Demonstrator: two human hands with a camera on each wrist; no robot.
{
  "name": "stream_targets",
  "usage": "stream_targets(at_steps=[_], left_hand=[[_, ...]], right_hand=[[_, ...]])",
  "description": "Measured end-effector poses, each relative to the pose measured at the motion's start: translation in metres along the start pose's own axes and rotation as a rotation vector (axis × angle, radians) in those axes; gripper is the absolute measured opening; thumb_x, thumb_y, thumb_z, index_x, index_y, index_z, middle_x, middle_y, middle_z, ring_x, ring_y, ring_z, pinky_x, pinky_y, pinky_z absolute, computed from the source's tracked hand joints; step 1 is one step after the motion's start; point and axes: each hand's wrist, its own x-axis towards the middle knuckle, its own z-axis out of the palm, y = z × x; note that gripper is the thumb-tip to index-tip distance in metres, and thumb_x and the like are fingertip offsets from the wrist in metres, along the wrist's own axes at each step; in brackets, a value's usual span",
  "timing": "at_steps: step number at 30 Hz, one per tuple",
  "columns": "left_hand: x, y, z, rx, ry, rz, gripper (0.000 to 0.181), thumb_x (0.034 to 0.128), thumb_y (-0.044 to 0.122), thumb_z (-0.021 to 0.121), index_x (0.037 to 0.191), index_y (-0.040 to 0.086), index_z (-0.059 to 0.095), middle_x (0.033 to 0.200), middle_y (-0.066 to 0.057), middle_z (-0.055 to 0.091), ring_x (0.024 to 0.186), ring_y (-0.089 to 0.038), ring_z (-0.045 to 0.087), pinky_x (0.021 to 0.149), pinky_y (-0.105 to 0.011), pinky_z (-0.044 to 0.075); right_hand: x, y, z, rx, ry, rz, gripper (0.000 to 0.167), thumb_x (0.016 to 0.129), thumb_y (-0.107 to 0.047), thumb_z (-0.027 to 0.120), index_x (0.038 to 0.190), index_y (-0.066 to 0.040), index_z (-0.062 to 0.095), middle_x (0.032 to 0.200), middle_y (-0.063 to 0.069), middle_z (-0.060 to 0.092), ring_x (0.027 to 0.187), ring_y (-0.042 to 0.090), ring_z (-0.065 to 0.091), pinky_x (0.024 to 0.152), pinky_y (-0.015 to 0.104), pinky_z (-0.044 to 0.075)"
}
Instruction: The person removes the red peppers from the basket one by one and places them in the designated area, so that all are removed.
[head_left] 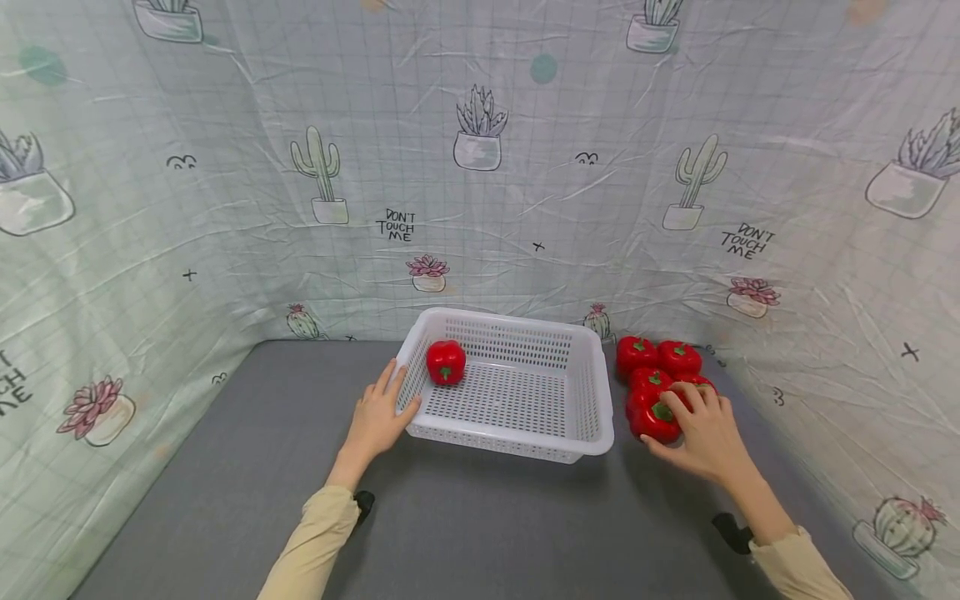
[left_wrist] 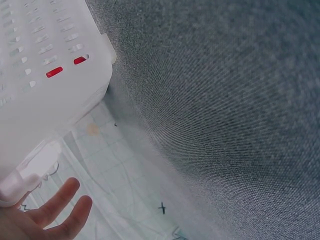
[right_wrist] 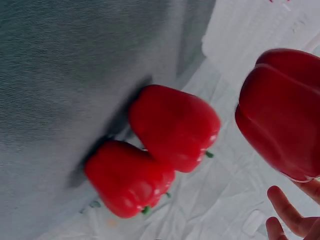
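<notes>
My right hand (head_left: 705, 435) grips a red bell pepper (head_left: 651, 419) with the thumb at its near side and fingers over its top. In the right wrist view this bell pepper (right_wrist: 285, 115) fills the right side, raised off the table. Several more red bell peppers (head_left: 637, 357) stand close together just beyond it. My left hand (head_left: 375, 421) rests at the left rim of a white perforated basket (head_left: 510, 442), fingers spread. One red bell pepper (head_left: 446, 363) lies inside the basket at its left end. The left wrist view shows the left fingertips (left_wrist: 70, 189) extended past the rim.
Under everything is a grey table surface (head_left: 480, 533). A pale curtain (head_left: 525, 208) printed with cactus pots hangs behind and along both sides. The bell pepper cluster sits between the basket's right side and the right curtain.
</notes>
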Motion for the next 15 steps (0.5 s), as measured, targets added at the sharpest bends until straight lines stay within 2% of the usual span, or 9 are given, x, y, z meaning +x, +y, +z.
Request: stream_targets(at_steps=[6,15], left_hand=[[0.000,0.000,-0.001,0.005,0.000,-0.001,0.061,0.0870,0.040,0.048,0.137,0.008,0.035,0.145,-0.015,0.027,0.110,-0.041,0.045,0.081,-0.056,0.039],[-0.001,0.000,0.001,0.001,0.004,0.002,0.061,0.0869,0.041,0.048,0.137,0.008,0.035,0.145,-0.014,0.027,0.109,-0.041,0.045,0.080,-0.056,0.039]], right_hand=[[-0.011,0.007,0.008,0.006,-0.036,0.031,0.060,0.049,-0.035,0.081,0.090,-0.008,0.046,0.092,0.017,0.049,0.086,0.029,0.044,0.064,0.046,0.033],[-0.018,0.017,0.016,-0.038,-0.062,0.056,0.061,0.050,-0.036,0.080,0.091,-0.007,0.046,0.093,0.021,0.050,0.083,0.037,0.046,0.064,0.048,0.033]])
